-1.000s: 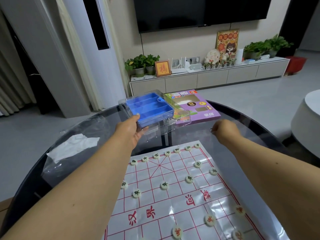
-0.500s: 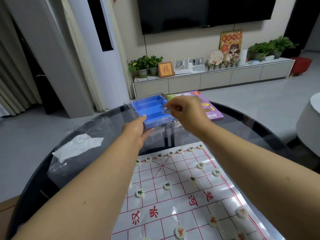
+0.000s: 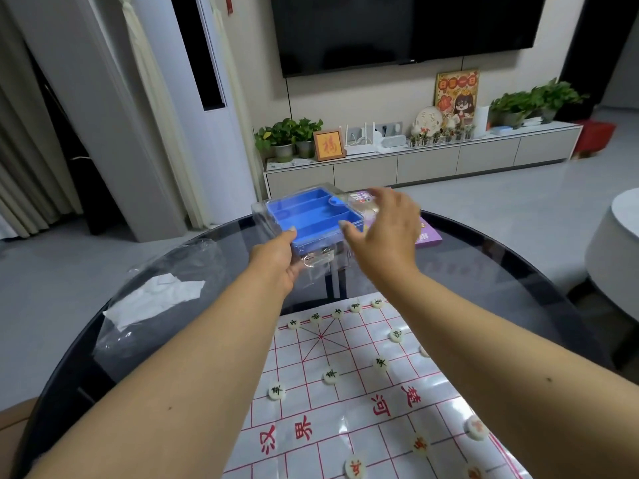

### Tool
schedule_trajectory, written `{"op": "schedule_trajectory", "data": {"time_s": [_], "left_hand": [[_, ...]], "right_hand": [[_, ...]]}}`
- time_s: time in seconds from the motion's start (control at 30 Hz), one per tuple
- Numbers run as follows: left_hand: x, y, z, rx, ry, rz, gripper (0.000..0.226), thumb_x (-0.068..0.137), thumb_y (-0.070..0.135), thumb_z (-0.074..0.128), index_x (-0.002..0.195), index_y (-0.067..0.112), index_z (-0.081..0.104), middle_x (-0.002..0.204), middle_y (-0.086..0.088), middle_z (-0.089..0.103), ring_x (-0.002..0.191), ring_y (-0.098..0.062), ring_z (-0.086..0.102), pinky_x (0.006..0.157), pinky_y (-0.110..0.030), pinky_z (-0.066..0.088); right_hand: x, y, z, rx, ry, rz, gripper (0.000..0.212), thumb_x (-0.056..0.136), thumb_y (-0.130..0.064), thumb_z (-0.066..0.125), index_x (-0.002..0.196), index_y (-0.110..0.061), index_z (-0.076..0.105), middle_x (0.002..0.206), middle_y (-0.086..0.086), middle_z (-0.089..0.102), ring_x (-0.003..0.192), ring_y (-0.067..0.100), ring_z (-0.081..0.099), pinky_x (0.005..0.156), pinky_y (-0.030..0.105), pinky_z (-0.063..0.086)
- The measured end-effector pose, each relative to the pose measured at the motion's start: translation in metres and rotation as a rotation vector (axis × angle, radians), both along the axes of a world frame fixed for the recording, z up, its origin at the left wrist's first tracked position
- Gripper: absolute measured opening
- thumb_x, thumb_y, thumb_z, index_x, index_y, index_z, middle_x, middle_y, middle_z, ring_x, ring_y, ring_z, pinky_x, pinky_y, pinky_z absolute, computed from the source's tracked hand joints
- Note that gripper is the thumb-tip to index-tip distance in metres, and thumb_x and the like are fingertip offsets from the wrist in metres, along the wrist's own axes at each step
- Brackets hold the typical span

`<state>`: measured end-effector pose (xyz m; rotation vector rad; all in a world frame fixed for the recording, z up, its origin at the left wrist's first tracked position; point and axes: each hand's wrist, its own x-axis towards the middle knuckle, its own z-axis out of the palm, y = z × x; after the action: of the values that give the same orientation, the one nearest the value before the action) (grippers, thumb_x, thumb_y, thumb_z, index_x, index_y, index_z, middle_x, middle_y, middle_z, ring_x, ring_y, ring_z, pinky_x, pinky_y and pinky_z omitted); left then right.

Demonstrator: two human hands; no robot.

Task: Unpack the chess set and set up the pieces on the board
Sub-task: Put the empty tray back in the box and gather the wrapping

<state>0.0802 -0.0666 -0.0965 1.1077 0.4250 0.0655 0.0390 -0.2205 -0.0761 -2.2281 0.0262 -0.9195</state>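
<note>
The left hand [image 3: 276, 261] is gripping the near corner of a clear plastic case [image 3: 313, 221] that holds a blue tray [image 3: 316, 219], thumb lying along its top edge and fingers curled underneath, keeping it raised above the round dark glass table [image 3: 501, 271]. The right hand [image 3: 383, 229] is hovering just right of the case with fingers spread and relaxed, holding nothing; its thumb tip is sitting close to the tray's right edge, though whether it is touching cannot be told. Behind that hand a purple box [image 3: 428, 236] is lying flat on the glass, mostly hidden.

Below both wrists, toward the person, the paper chess board [image 3: 345, 409] with red grid lines and red characters is lying spread on the table. Pale round pieces [image 3: 331, 376] with green marks are sitting on its far rows under the forearms, and pieces with red marks [image 3: 420, 445] are sitting on the nearer rows.

Left of the left forearm, a crumpled clear plastic bag [image 3: 166, 271] with a white sheet inside is resting on the glass.

Beyond the hands, the room is showing a grey tiled floor, a low cabinet [image 3: 425, 164] along the wall carrying potted plants [image 3: 288, 136], a framed picture [image 3: 329, 145] and small ornaments, and a large dark television [image 3: 404, 29] mounted above it. A pale rounded seat [image 3: 615, 250] is standing to the far right.
</note>
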Motion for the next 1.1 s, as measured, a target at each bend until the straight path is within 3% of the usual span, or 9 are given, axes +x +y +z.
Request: {"op": "schedule_trajectory", "data": {"time_s": [0.13, 0.2, 0.3, 0.43, 0.53, 0.7, 0.83, 1.0, 1.1], "left_hand": [[-0.001, -0.009, 0.004, -0.041, 0.005, -0.005, 0.030, 0.092, 0.014, 0.061, 0.120, 0.005, 0.057, 0.104, -0.013, 0.072, 0.076, -0.023, 0.072, 0.066, -0.048, 0.060], [-0.003, -0.016, 0.007, -0.047, 0.003, -0.009, 0.025, 0.093, 0.014, 0.059, 0.116, 0.004, 0.059, 0.103, -0.012, 0.072, 0.070, -0.022, 0.072, 0.069, -0.054, 0.058], [-0.004, -0.029, 0.010, -0.050, -0.008, -0.047, 0.023, 0.094, 0.013, 0.058, 0.114, 0.002, 0.060, 0.101, -0.014, 0.071, 0.071, -0.023, 0.071, 0.067, -0.049, 0.060], [-0.007, -0.043, 0.015, 0.010, 0.000, -0.113, 0.026, 0.095, 0.017, 0.058, 0.117, 0.004, 0.061, 0.104, -0.014, 0.072, 0.082, -0.024, 0.071, 0.071, -0.046, 0.060], [-0.009, -0.044, 0.024, 0.044, 0.035, -0.156, 0.049, 0.099, 0.047, 0.039, 0.117, 0.004, 0.058, 0.106, -0.017, 0.070, 0.087, -0.027, 0.069, 0.065, -0.040, 0.059], [-0.008, -0.048, 0.014, 0.159, 0.151, -0.224, 0.052, 0.103, 0.038, 0.025, 0.132, 0.004, 0.051, 0.131, -0.024, 0.053, 0.120, -0.035, 0.053, 0.099, -0.045, 0.043], [-0.008, -0.068, 0.000, 0.296, 0.177, -0.258, 0.037, 0.098, 0.023, 0.036, 0.123, 0.010, 0.060, 0.097, -0.012, 0.051, 0.088, -0.025, 0.050, 0.079, -0.037, 0.046], [-0.004, -0.088, -0.007, 0.340, 0.176, -0.297, 0.023, 0.099, 0.019, 0.042, 0.115, 0.013, 0.058, 0.093, -0.006, 0.056, 0.085, -0.017, 0.053, 0.073, -0.033, 0.050], [0.008, -0.091, -0.014, 0.413, 0.197, -0.319, 0.030, 0.097, 0.026, 0.048, 0.122, 0.014, 0.058, 0.120, -0.012, 0.058, 0.103, -0.023, 0.054, 0.075, -0.034, 0.051]], "right_hand": [[0.004, -0.010, 0.003, 0.672, 0.288, -0.134, 0.088, 0.068, -0.045, 0.079, 0.133, -0.004, 0.035, 0.130, 0.010, 0.044, 0.124, 0.027, 0.040, 0.106, 0.038, 0.032], [0.002, -0.008, 0.002, 1.141, 0.435, 0.087, 0.076, 0.071, -0.039, 0.080, 0.126, -0.003, 0.042, 0.116, 0.012, 0.052, 0.102, 0.025, 0.055, 0.088, 0.037, 0.048], [-0.001, -0.002, 0.000, 1.507, 0.526, 0.453, 0.040, 0.085, -0.026, 0.069, 0.114, -0.005, 0.050, 0.119, 0.018, 0.056, 0.108, 0.029, 0.058, 0.089, 0.035, 0.051], [0.001, -0.004, 0.005, 1.713, 0.400, 0.506, 0.028, 0.092, -0.012, 0.057, 0.118, -0.003, 0.056, 0.119, 0.019, 0.064, 0.105, 0.033, 0.064, 0.091, 0.041, 0.053], [0.000, -0.018, 0.010, 1.755, 0.346, 0.485, 0.015, 0.092, -0.009, 0.057, 0.106, -0.004, 0.058, 0.108, 0.018, 0.067, 0.089, 0.031, 0.068, 0.087, 0.046, 0.054], [0.001, -0.047, 0.019, 1.778, 0.254, 0.437, 0.012, 0.091, -0.010, 0.058, 0.101, -0.004, 0.058, 0.099, 0.016, 0.067, 0.090, 0.029, 0.068, 0.086, 0.044, 0.056], [0.006, -0.062, 0.022, 1.768, 0.212, 0.434, 0.007, 0.092, -0.012, 0.057, 0.094, -0.006, 0.058, 0.091, 0.014, 0.068, 0.080, 0.026, 0.069, 0.075, 0.040, 0.059], [0.013, -0.072, 0.012, 1.766, 0.193, 0.393, 0.009, 0.091, -0.013, 0.058, 0.097, -0.006, 0.058, 0.100, 0.015, 0.068, 0.091, 0.029, 0.069, 0.080, 0.042, 0.058], [0.015, -0.077, 0.003, 1.770, 0.193, 0.364, 0.009, 0.090, -0.013, 0.058, 0.095, -0.005, 0.057, 0.108, 0.016, 0.066, 0.100, 0.031, 0.067, 0.086, 0.044, 0.056]]}}
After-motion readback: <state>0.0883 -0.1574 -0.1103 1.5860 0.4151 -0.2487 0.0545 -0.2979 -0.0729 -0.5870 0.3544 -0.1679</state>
